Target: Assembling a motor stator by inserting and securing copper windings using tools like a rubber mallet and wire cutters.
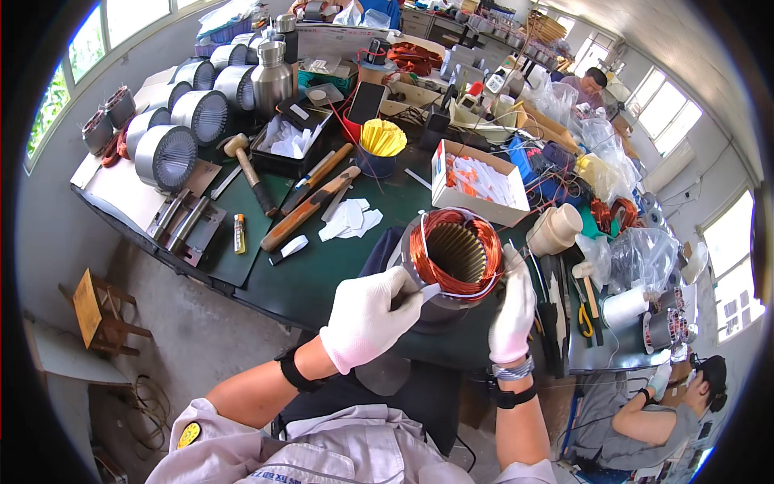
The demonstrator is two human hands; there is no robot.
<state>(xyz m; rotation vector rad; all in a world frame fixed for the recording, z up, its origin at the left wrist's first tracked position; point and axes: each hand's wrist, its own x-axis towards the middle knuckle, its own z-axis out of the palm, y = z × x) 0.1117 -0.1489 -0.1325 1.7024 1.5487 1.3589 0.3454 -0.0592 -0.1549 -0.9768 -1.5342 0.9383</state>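
Observation:
In front of me on the workbench stands a motor stator [456, 253], its bore facing up and a ring of copper windings around the rim. White lacing or sleeving runs over the coils. My left hand [372, 317], in a white glove, pinches a small white paper slip [430, 292] at the stator's near left edge. Gloved as well, my right hand [513, 313] lies along the stator's right side, fingers against its outer wall; part of the fingertips is hidden. A dark cloth [382, 252] lies beside the stator.
Loose white slips [351, 219] lie left of an open box of slips [482, 181]. A mallet [248, 173], wooden sticks [310, 208] and a lighter [239, 234] are further left. Bare stators [165, 157] crowd the back left. At right are scissors [584, 319] and a seated co-worker [653, 419].

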